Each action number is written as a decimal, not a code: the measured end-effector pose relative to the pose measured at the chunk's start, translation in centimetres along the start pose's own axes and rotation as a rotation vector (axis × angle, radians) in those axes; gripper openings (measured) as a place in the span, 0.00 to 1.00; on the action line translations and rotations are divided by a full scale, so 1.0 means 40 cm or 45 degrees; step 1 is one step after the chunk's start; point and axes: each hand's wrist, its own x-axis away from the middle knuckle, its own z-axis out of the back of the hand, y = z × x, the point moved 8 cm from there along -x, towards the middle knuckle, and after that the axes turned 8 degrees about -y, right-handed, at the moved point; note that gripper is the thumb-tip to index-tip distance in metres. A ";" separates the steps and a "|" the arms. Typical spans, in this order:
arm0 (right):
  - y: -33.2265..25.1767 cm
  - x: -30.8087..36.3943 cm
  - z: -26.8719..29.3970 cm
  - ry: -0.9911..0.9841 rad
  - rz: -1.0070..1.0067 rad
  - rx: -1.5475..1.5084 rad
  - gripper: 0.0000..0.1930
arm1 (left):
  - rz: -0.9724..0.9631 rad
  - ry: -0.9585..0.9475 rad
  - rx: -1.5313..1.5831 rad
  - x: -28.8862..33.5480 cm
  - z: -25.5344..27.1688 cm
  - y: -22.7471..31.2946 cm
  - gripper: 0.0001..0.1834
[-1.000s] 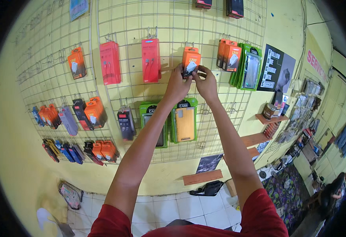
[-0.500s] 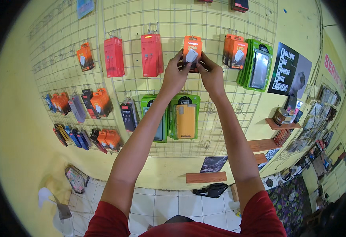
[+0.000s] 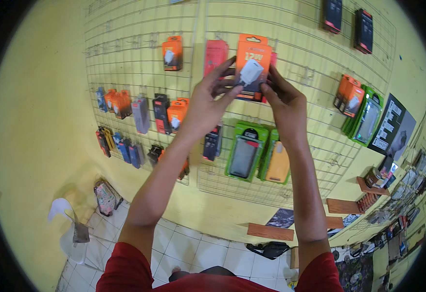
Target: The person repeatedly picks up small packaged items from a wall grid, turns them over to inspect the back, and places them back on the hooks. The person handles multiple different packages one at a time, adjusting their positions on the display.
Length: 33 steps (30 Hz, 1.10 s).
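Between my two hands is an orange and dark charger box (image 3: 253, 51), upright, with a white plug adapter pictured on its front and a hang hole in its top. My left hand (image 3: 212, 100) grips its left side, thumb at the lower front corner and fingers behind. On the other side, my right hand (image 3: 287, 103) has its thumb on the front lower right corner. The box is held in front of the wire grid and partly covers the red packages (image 3: 216, 54) hanging behind it.
Another orange charger box (image 3: 172, 54) hangs left on the grid, above several dark and orange boxes (image 3: 162, 113). Green phone case packs (image 3: 244, 156) hang below my hands. More orange boxes (image 3: 348, 96) hang at right, near a poster (image 3: 393, 124) and wooden shelves (image 3: 343, 206).
The charger box has come nearer to me and now sits in front of the red packages. Both hands moved with it. My view has turned to the left.
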 end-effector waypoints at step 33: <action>0.326 -0.378 -0.535 0.265 -0.071 0.353 0.24 | 0.164 -0.041 -0.001 -0.137 0.642 -0.390 0.29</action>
